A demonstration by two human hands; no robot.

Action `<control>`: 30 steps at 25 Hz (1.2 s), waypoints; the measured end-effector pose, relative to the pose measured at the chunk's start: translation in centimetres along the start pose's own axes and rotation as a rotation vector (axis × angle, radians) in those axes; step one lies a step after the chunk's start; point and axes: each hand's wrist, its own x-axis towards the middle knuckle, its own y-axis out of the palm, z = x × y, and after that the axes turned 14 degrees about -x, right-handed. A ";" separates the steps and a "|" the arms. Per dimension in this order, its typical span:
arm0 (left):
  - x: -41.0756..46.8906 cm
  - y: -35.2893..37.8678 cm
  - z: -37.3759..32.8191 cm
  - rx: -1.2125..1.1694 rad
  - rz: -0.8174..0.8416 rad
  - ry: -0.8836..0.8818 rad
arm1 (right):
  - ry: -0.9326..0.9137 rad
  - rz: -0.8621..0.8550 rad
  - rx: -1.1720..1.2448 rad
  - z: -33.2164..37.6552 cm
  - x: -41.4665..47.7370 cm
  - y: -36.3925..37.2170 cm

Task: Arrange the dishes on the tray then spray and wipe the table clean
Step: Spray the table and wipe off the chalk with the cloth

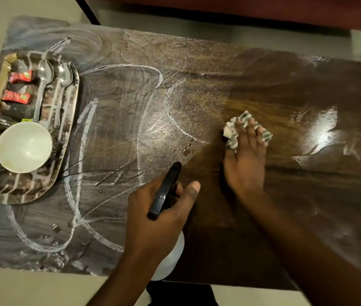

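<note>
the dark wooden table (197,74) is streaked with white foam arcs over its left and middle parts – its right part shines wet. at its left end lies a metal tray (31,193) holding an upright white bowl (24,147), two spoons (45,70) side by side and two red sachets (20,76). the spray bottle (164,193) – black trigger head, white body – is held upright in the left grip (159,208) near the table's near edge. the crumpled checked cloth (244,119) is pressed on the table under the right grip (245,164).
</note>
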 end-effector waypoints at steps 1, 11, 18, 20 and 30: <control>0.6 0.2 0.0 0.024 0.000 0.011 | -0.095 0.002 -0.034 1.8 -1.0 1.1; 4.5 1.4 -2.5 -0.034 0.043 0.023 | -0.543 0.050 -0.274 -4.8 8.8 -3.1; 8.2 3.5 -3.2 -0.038 0.023 0.041 | -0.376 0.062 -0.186 3.8 7.5 -0.6; 9.6 3.6 -3.8 -0.003 0.042 0.068 | -0.808 0.179 -0.229 5.1 5.3 0.4; 14.0 3.0 -5.1 0.043 0.027 0.061 | -0.030 0.002 -0.094 -5.7 23.3 -6.9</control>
